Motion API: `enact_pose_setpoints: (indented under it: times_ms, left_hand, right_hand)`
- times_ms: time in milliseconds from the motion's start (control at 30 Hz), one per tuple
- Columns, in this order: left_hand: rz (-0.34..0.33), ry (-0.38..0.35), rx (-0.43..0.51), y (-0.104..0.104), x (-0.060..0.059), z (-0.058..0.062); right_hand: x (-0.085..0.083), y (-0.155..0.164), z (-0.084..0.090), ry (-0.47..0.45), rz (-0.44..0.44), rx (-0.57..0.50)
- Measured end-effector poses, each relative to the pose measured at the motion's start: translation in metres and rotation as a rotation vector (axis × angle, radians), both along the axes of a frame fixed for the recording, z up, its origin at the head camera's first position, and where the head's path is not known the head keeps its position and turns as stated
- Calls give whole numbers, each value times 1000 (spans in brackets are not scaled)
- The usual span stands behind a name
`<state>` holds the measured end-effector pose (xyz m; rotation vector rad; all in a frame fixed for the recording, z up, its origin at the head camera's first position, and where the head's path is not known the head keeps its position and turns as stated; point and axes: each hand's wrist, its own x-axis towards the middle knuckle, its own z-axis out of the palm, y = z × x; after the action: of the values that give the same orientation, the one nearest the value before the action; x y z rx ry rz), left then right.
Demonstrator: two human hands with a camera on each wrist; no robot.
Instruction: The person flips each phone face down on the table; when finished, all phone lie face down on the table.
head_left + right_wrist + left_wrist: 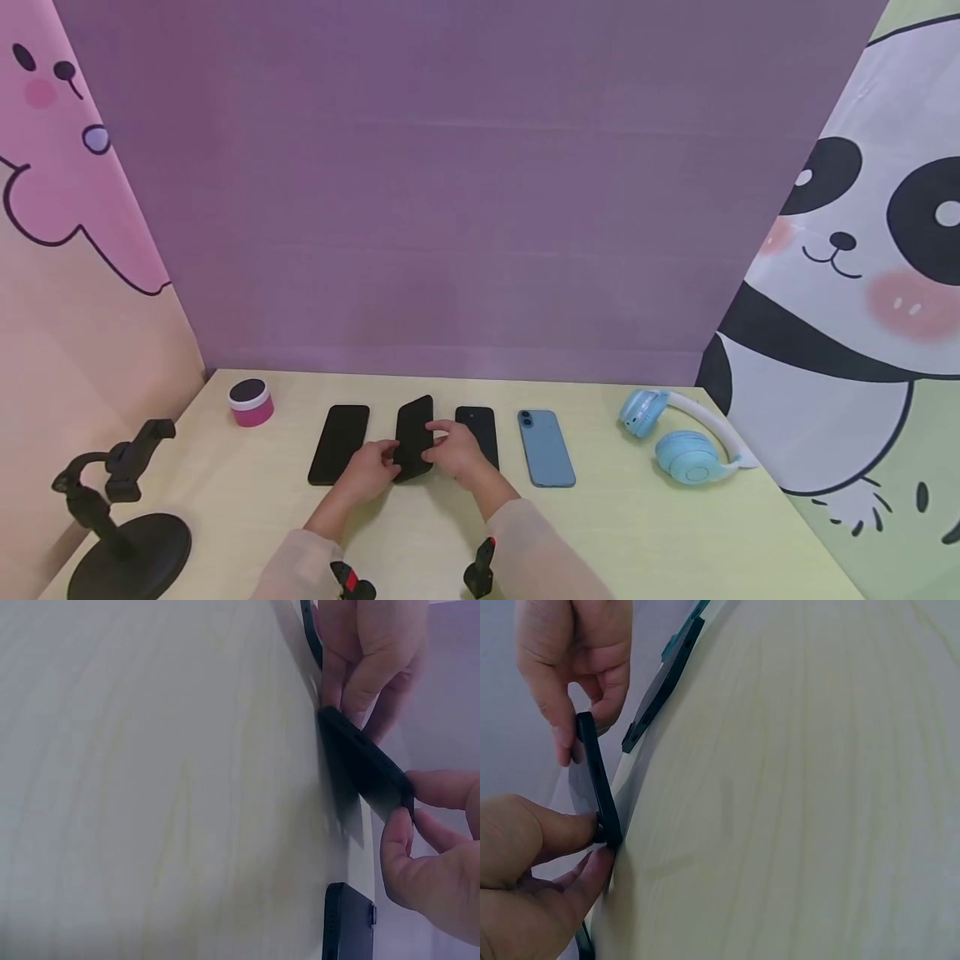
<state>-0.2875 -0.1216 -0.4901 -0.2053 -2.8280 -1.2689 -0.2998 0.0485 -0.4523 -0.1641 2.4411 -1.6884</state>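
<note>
A black phone [415,437] is held tilted between both hands, with its right side raised off the table. My left hand [370,468] pinches its lower left edge with thumb and fingers, as the left wrist view shows at the phone's low end [600,780]. On the raised side, my right hand [456,452] pinches the edge, thumb and fingers on opposite faces of the phone [367,765]. Just left lies another black phone [339,445], flat. A dark phone [477,429] with a camera bump lies to the right, partly hidden by the right hand.
A blue phone [547,448] lies further right, and light blue headphones [688,457] rest near the table's right edge. A pink jar with a dark lid [251,402] stands at back left. A black stand [129,557] occupies the front left.
</note>
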Motion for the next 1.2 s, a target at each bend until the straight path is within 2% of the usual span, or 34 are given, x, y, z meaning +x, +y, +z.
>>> enact_pose_setpoints:
  times_ms: [333,567,800,900,967,1200]
  left_hand:
    - [-42,18,39,5,0,0]
    - [-72,66,91,7,2,1]
    - [-73,42,133,8,2,1]
    - [-70,28,154,7,2,0]
    - [-66,21,179,5,2,-1]
    - [-66,-7,360,6,4,0]
  right_hand:
    - [1,0,8,1,20,-25]
    - [1,-2,10,-5,37,-68]
    - [1,-3,11,-19,55,-121]
    - [0,-4,10,-27,73,-174]
    - [0,-4,9,-23,88,-211]
    - [1,-1,3,-23,116,-312]
